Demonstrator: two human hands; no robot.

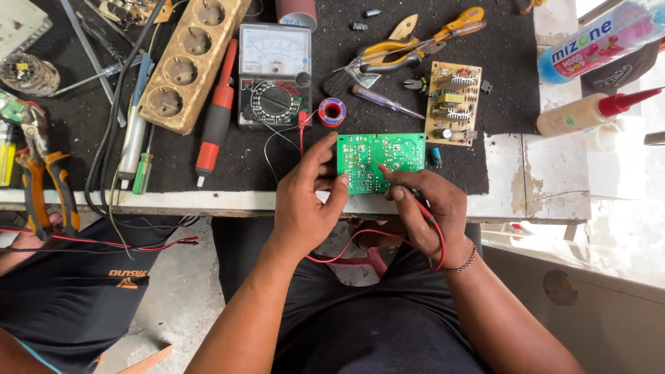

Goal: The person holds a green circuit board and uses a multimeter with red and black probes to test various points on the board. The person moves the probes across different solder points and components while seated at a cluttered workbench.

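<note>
Green circuit board [381, 161] lower left corner hidden under the left hand [305, 201], drink bottle [601, 38] cut off at right edge, bench [547, 180] far edge out of frame

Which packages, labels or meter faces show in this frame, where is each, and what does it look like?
Drink bottle: top right corner, lying down, clear with a blue and pink label.
Glue bottle: right, on the white ledge, lying down, cream body, red nozzle.
Meter: top centre on the black mat, grey box, pale needle dial above a black knob.
No lit screens.
</note>
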